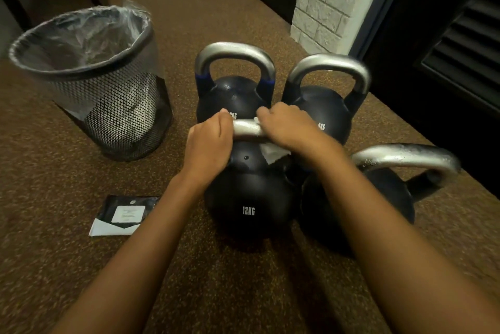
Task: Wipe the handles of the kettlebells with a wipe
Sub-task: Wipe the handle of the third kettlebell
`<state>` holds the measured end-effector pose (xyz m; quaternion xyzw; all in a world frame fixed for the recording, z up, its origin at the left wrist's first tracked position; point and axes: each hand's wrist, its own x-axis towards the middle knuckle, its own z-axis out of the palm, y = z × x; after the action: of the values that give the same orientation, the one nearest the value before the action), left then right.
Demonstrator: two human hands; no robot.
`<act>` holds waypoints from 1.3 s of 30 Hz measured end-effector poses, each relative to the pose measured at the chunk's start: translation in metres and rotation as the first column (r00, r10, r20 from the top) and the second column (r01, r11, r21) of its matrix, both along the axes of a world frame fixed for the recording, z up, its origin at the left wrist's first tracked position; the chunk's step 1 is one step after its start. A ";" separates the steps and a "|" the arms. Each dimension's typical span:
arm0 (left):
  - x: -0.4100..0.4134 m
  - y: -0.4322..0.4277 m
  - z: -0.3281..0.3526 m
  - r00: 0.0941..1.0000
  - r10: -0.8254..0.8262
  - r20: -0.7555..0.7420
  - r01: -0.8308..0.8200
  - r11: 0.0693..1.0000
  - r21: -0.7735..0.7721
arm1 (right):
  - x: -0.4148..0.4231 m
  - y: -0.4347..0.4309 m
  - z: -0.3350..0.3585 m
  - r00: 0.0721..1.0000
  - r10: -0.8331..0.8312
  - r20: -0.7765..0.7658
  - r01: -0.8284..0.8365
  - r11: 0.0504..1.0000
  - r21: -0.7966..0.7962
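Several black kettlebells with silver handles stand close together on the brown floor. The near-left one [247,198], marked 12KG, has its handle [247,128] between my hands. My left hand [208,144] grips the handle's left end. My right hand [286,125] is curled over the right end with a white wipe [272,153] under it; a corner of the wipe hangs below the handle. Behind stand two more kettlebells [232,98] [324,109]. The near-right kettlebell [384,193] has a handle that looks wet.
A black mesh waste bin [108,106] with a clear liner stands at the left. A dark wipe packet [124,214] lies on the floor near my left forearm. A white brick pillar [330,0] and dark louvred doors [460,49] rise behind the kettlebells.
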<state>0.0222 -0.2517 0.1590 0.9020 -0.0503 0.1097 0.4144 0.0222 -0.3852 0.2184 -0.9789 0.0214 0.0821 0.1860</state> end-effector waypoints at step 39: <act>-0.004 -0.003 0.006 1.000 0.024 0.015 -0.023 0.999 -0.046 | -0.058 0.005 -0.093 0.471 -0.455 0.756 0.093 0.877 0.471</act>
<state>0.0181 -0.2544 0.1650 0.8920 -0.0406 0.1227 0.4331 -0.0361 -0.3805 0.1255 -0.8215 0.0724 -0.4350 0.3613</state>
